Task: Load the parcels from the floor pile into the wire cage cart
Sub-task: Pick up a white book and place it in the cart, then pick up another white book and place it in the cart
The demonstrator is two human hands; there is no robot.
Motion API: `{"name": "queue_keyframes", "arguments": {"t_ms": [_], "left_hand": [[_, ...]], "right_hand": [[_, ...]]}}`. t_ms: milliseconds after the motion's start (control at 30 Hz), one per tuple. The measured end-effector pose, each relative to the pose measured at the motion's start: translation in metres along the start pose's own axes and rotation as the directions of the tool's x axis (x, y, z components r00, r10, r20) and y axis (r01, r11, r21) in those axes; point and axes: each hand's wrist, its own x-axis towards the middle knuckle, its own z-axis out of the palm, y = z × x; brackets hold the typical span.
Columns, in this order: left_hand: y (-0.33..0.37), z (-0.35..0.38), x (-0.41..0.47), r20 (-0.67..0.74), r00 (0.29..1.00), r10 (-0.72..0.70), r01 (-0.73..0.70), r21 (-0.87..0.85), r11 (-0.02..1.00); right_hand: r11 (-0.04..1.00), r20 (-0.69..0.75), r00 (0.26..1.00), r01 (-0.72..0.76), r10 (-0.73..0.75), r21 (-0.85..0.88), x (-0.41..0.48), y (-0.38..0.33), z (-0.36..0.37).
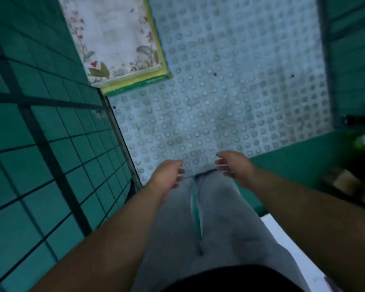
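Blue studded base [240, 91] of the dark wire cage cart [51, 144] carries one flat floral-printed box [114, 39] at 11 o'clock; my left hand [169, 173] and right hand [234, 167] hang empty at 6 o'clock, fingers apart, so I judge fetching another parcel comes next.

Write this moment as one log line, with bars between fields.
left hand: open, empty | right hand: open, empty | floral box: on cart floor, by mesh wall

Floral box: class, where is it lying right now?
Head view, upper left: the floral box lies on the studded cart floor, beside the left wire wall.
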Motion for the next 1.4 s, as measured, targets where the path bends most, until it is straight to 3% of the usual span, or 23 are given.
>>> {"name": "queue_keyframes", "arguments": {"t_ms": [167, 300, 533, 700, 867, 1067, 1200, 1400], "left_hand": [[0.023, 0.034, -0.059, 0.018, 0.992, 0.126, -0.127, 0.265, 0.956], [0.039, 0.086, -0.103, 0.092, 0.968, 0.232, -0.247, 0.478, 0.843], [-0.002, 0.186, -0.161, 0.272, 0.927, 0.259, -0.375, 0.631, 0.68], [-0.077, 0.26, -0.194, 0.368, 0.901, 0.228, -0.431, 0.709, 0.558], [-0.186, 0.327, -0.21, 0.393, 0.896, 0.208, -0.444, 0.776, 0.447], [-0.332, 0.405, -0.222, 0.433, 0.896, 0.095, -0.44, 0.84, 0.317], [-0.42, 0.463, -0.244, 0.511, 0.86, 0.003, -0.5, 0.84, 0.21], [-0.491, 0.52, -0.261, 0.532, 0.841, -0.1, -0.533, 0.846, 0.02]], "right_hand": [[0.958, -0.049, 0.998, 0.039, -0.027, 0.283, -0.073, 0.04, -0.037], [0.838, -0.089, 0.994, 0.099, -0.06, 0.537, -0.126, 0.074, -0.059], [0.615, -0.208, 0.975, 0.209, -0.075, 0.761, -0.192, 0.17, -0.111], [0.42, -0.325, 0.946, 0.286, 0.021, 0.861, -0.21, 0.285, -0.15], [0.24, -0.34, 0.929, 0.301, 0.144, 0.923, -0.224, 0.418, -0.169], [0.189, -0.296, 0.938, 0.262, 0.182, 0.946, -0.244, 0.585, -0.176], [0.139, -0.291, 0.919, 0.262, 0.267, 0.955, -0.263, 0.693, -0.188], [-0.062, -0.219, 0.914, 0.255, 0.342, 0.965, -0.276, 0.789, -0.208]]}}
